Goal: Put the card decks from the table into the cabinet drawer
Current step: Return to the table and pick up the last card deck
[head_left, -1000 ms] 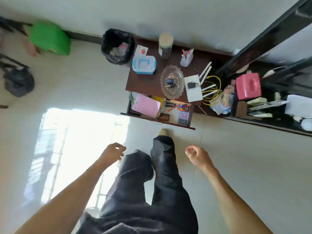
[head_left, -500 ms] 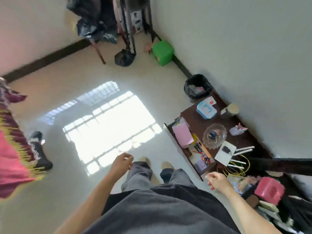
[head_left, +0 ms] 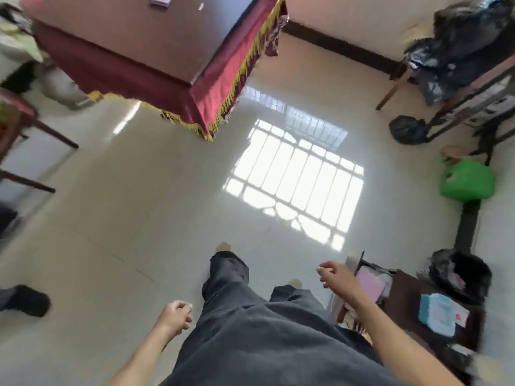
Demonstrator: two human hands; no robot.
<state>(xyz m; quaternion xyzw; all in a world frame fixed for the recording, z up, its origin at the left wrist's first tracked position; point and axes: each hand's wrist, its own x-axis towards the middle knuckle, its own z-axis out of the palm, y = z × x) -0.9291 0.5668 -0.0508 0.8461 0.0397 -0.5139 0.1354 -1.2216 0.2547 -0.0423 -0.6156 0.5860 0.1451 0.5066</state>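
— Where are the hands?

— Both low in the frame, over the dark trousers (head_left: pixel 267 330). The left hand (head_left: pixel 175 316) sits at lower centre-left, its grip curled together into a loose fist with nothing in it. The right hand (head_left: pixel 333 275) is a little higher, at lower centre-right, fingers curled in too and holding nothing I can make out.

— And the card decks?

— One small pale box, likely a card deck (head_left: pixel 160 0), lies at the very top edge of the frame on the counter (head_left: pixel 139 37), which wears a dark red cloth with a yellow fringe. It is blurred and cut off by the frame edge, so I cannot tell more. It is well apart from both hands.

— The drawer?

— At lower right, the cabinet drawer (head_left: pixel 370 282) stands pulled out, just beside the right forearm, with something pink inside. The dark cabinet (head_left: pixel 409 296) top behind it carries a light blue box (head_left: pixel 436 316). A black bin (head_left: pixel 459 274) stands next to it, and a green stool (head_left: pixel 466 181) is further up the right side.

— The floor?

— Pale tile (head_left: pixel 139 218), with a bright barred window patch in the middle.
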